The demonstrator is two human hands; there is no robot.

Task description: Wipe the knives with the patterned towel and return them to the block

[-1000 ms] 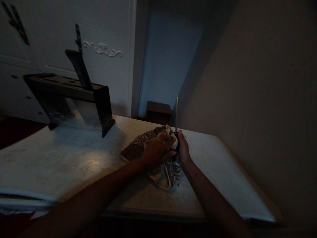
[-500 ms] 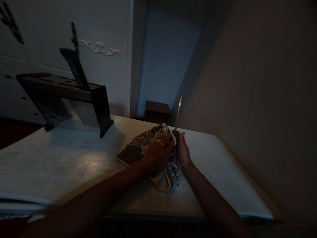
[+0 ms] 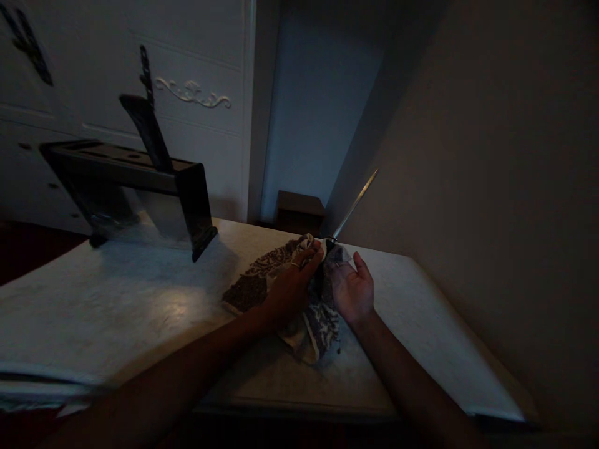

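A slim metal rod with a dark handle, which looks like a honing steel, points up and to the right above the table. A brown and cream patterned cloth is bunched around its handle and spreads over the tabletop. My left hand is closed on the cloth at the handle, a ring on one finger. At the right side of the cloth my right hand lies palm up, thumb apart, its fingers partly hidden by a grey fold of cloth.
On the left of the marble-look table stands a knife block with one black-handled knife in it. White cabinet doors are behind, a small brown box-like piece beyond the far edge, and a wall at right.
The rod has tilted from nearly upright to the right. My right hand has opened out, turning from gripping the handle's side to palm up. My left hand has stayed on the cloth.
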